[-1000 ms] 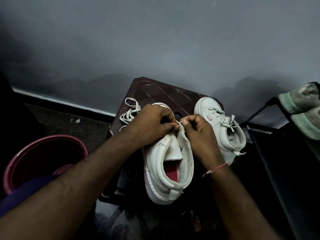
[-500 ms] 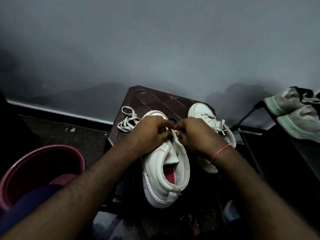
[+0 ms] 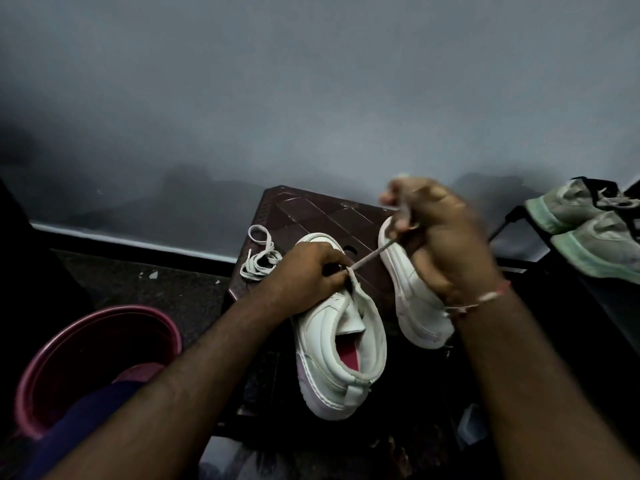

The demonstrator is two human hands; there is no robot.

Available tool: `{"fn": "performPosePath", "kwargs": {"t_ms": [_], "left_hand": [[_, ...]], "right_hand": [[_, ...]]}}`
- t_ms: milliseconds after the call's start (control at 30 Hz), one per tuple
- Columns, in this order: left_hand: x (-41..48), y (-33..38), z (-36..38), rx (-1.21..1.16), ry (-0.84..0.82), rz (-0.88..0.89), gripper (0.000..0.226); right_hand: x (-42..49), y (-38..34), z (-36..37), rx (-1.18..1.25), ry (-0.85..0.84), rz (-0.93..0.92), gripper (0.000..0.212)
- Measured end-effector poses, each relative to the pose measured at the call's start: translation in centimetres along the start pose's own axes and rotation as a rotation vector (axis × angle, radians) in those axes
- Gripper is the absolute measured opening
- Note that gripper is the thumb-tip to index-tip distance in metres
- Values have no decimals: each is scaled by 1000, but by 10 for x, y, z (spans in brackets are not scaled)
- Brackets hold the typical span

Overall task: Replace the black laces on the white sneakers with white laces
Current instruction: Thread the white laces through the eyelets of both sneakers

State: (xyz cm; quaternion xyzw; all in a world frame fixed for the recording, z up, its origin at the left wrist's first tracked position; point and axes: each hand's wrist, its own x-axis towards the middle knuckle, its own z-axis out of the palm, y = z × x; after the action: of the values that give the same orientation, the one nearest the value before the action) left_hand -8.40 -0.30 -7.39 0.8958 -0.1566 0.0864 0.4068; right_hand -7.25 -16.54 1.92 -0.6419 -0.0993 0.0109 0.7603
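The white lace [image 3: 369, 259] is stretching taut from the gripping fingers of the right hand [image 3: 440, 237] to the left hand [image 3: 304, 277], whose fingers are pinching it at the sneaker [image 3: 332, 362].

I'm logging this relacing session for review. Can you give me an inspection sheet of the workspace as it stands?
Surface: dark brown stool, patterned top, holds both sneakers.
Job's things: near sneaker, red insole showing; second sneaker beside it, partly behind the right hand; white lace taut between the hands; no black lace seen.
Clutter: loose lace bundle on the stool's left side.
Hands: left hand grips the near sneaker's upper; right hand, raised, grips the white lace.
Cables: nothing seen.
Surroundings: pink bucket left; greenish shoes on a black rack right; grey wall behind.
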Motion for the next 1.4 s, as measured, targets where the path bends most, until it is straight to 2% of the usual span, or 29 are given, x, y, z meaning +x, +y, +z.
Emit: {"fn": "performPosePath", "kwargs": {"t_ms": [67,100,133,233,333,400,433,500,600,633,667,700,767,833,900,967,1000,1033,1100,1233,1300,1400], "left_hand": [[0,-2,1,-14,3,-9,20],[0,-4,2,-17,7,-15,20],[1,-4,3,-20,8,-17,21],[2,-5,4,-42,15,-21,21],[1,-4,4,-88,9,-23,20],[-1,-6,5,-93,15,-5,19],[-1,-7,4,-96,25,6,18],[1,-11,1,-149,28,12,20],[3,-12,-2,-168,4,11,20],[5,-10,0,-129,-9,34,20],[5,-10,2,-82,-29,58,21],[5,-9,4,-59,-32,77,20],[5,-13,5,-53,-41,72,18],[6,-15,7,-43,-48,65,20],[7,-13,7,-50,-52,57,19],[7,-10,7,-40,-47,68,21],[7,-10,7,-39,-41,68,21],[6,-10,6,-38,-43,70,22],[6,-12,6,-40,-45,69,21],[5,-12,7,-56,-32,86,15],[5,-12,9,-52,-10,99,10],[5,-15,11,-56,28,100,5]], "right_hand": [[3,24,7,-818,-109,-138,10],[3,36,8,-1092,-182,-158,10],[3,44,6,-1267,-220,-126,11],[-1,43,6,-1503,-218,-14,15],[-7,34,14,-1650,-403,152,17],[-6,27,14,-1631,-517,164,18],[-5,24,11,-1511,-521,151,22],[-8,24,5,-990,-380,92,29],[-12,31,3,99,-63,46,21],[-11,31,4,326,-18,52,23],[-9,37,5,451,30,77,24],[-7,39,8,417,66,123,26],[-6,50,15,7,85,220,28],[-6,55,19,-297,28,201,30],[3,26,16,-234,100,75,31],[18,-25,12,30,184,-78,32],[22,-48,11,72,198,-144,32],[26,-60,10,-1,223,-197,32],[28,-52,13,-365,256,-234,29],[6,35,12,-1139,-77,-20,30],[-6,65,6,-1337,-50,-13,24],[-14,77,3,-1426,35,-37,22]]}}
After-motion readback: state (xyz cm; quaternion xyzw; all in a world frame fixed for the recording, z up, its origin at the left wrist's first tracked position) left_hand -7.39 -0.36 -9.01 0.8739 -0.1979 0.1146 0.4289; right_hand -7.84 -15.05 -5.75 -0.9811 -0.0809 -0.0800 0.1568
